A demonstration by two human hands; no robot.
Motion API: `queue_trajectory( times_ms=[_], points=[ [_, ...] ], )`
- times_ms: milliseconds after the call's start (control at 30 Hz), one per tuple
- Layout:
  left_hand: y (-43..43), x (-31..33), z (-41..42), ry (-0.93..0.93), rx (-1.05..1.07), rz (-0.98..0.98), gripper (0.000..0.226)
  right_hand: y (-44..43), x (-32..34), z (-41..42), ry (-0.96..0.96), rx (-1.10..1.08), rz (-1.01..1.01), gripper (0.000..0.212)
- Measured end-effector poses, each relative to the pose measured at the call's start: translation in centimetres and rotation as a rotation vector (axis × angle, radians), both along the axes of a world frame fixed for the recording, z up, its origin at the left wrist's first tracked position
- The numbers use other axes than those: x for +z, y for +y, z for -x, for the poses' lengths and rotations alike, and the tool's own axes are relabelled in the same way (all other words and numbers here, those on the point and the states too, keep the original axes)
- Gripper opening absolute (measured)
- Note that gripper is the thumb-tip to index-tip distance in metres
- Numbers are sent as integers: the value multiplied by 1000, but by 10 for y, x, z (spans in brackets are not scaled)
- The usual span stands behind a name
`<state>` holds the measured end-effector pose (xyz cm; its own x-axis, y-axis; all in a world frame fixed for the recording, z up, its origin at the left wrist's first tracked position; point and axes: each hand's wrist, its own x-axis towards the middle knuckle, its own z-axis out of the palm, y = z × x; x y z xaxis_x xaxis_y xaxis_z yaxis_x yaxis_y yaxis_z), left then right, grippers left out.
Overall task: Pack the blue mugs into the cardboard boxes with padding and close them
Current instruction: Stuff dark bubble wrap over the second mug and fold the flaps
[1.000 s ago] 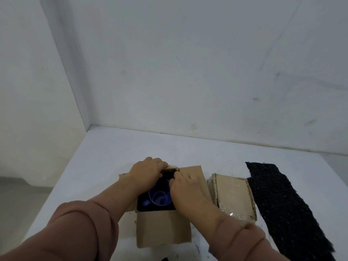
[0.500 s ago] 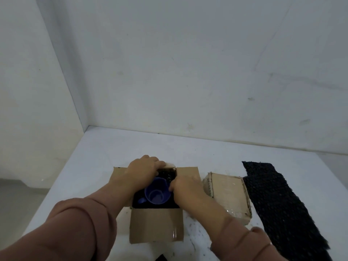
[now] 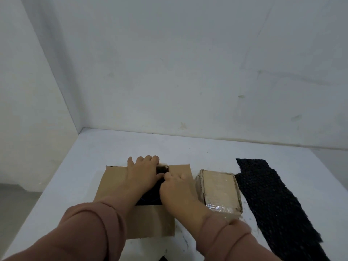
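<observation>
An open cardboard box [image 3: 114, 185] stands in front of me on the white table [image 3: 131, 146], its flaps spread flat. Black padding [image 3: 150, 202] lines its opening. Only a thin blue arc of the blue mug [image 3: 149, 199] shows inside; my hands hide the rest of it. My left hand [image 3: 141, 176] lies over the opening, fingers curled on the far rim by a small flap. My right hand [image 3: 178, 193] is at the opening's right side, its fingertips pushed into the padding.
A closed, taped cardboard box [image 3: 218, 191] sits just right of the open one. A long sheet of black padding [image 3: 273, 200] lies further right. Walls bound the table at the back and left. A small dark thing [image 3: 163, 259] shows at the bottom edge.
Both hands have closed in over the opening, so the mug is almost hidden. The left flap has folded out flat.
</observation>
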<state>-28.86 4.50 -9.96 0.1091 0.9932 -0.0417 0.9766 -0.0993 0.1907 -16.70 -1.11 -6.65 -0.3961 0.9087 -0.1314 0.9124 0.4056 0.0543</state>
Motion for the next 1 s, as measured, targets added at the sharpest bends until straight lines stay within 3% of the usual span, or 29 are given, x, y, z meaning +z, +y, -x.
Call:
queue_trajectory(
  times_ms=[100, 267, 367, 533, 600, 700, 767, 867, 933, 1000],
  points=[
    [2, 8, -2, -80, 27, 7, 43, 2, 4, -13, 88, -64, 42, 23],
    [-5, 41, -58, -504, -122, -125, 28, 0, 25, -79, 681, -270, -102, 27],
    [-21, 54, -121, -679, -223, -53, 24, -1, 29, -146, 865, -497, -159, 24],
    [-61, 45, -237, -878, -245, 166, 25, -9, -7, -278, 706, -868, 37, 29],
    [-74, 32, -278, -950, -188, 346, 27, -18, -25, -317, 622, -927, 137, 35],
    [-80, 16, -324, -1032, 141, 760, 18, -31, -47, -350, 504, -867, 268, 46],
    [-76, 6, -339, -1099, 449, 908, 24, -35, -59, -357, 440, -787, 357, 52],
    [-65, -8, -353, -1244, 752, 928, 22, -39, -72, -358, 411, -722, 410, 56],
    [-59, -11, -362, -1332, 768, 943, 9, -40, -77, -360, 403, -698, 384, 55],
    [-55, -16, -370, -1351, 741, 955, 35, -41, -80, -363, 399, -664, 352, 54]
  ],
)
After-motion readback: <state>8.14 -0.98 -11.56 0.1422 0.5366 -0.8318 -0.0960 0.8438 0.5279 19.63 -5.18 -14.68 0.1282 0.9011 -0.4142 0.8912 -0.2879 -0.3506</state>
